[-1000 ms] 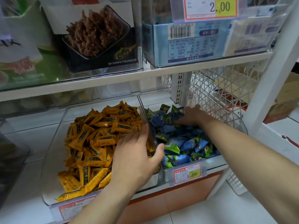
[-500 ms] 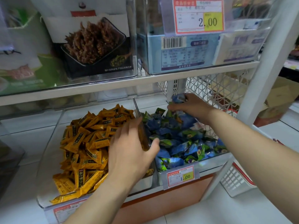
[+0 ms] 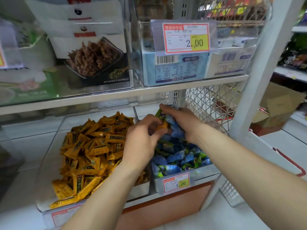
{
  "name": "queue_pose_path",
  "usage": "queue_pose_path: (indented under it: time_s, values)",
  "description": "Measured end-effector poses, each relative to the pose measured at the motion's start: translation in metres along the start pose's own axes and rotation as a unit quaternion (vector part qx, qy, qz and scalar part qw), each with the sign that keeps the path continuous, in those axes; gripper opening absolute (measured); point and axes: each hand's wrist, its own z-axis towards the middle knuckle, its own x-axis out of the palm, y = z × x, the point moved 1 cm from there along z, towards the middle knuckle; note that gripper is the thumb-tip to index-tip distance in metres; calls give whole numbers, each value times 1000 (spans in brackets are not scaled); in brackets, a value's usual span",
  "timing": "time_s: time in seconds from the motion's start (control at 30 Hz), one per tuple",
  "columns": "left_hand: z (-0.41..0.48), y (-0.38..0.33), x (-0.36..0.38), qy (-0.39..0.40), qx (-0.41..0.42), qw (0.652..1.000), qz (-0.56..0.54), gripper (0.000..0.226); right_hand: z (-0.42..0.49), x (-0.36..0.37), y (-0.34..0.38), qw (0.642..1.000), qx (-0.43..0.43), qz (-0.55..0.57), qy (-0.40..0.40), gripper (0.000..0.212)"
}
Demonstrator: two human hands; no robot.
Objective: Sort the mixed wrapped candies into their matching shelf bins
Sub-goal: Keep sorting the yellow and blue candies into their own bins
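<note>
Two clear bins stand side by side on the lower shelf. The left bin (image 3: 49, 156) is heaped with orange wrapped candies (image 3: 93, 146). The right bin (image 3: 206, 173) holds blue and green wrapped candies (image 3: 179, 156). My right hand (image 3: 182, 122) hovers above the right bin and grips a bunch of blue and green candies (image 3: 176, 128). My left hand (image 3: 142, 141) reaches across the divider and pinches one orange candy (image 3: 162, 127) at the edge of that bunch.
Price tags (image 3: 177, 183) hang on the bin fronts. The upper shelf (image 3: 116, 95) carries clear boxes of packaged snacks and a 2.00 tag (image 3: 186, 38). A white lattice basket (image 3: 211, 103) and a white upright post (image 3: 255, 80) stand to the right.
My right hand lifted out of the right bin with a bunch of blue and green candies. My left hand left the divider and moved up right to pinch an orange candy there.
</note>
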Motion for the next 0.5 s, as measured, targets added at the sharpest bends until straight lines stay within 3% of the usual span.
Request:
queue_pose_path:
  time_s: [0.1,0.17,0.23,0.3,0.37,0.4,0.47,0.5]
  values:
    - [1,3,-15,-13,-3,1000,4,7,5,-6,-3,998,-27,-51,-9,45]
    - [-1,8,-35,-33,-16,999,39,2,9,-18,0,981,-72,-175,-48,50]
    - [-5,17,-60,-60,-26,988,140,6,13,-34,6,934,-93,-335,-78,58]
    - [-9,27,-79,-84,-30,955,285,12,18,-48,9,856,-73,-501,-101,63]
    - [-13,30,-83,-84,-29,936,340,25,25,-56,10,769,-120,-609,-152,52]
    - [-15,27,-79,-71,-21,942,328,29,29,-54,9,754,-170,-614,-159,43]
    - [-19,19,-62,0,-30,963,268,34,38,-44,6,783,-215,-576,-89,29]
    - [-21,18,-51,40,-46,968,241,41,45,-38,1,803,-191,-564,-30,27]
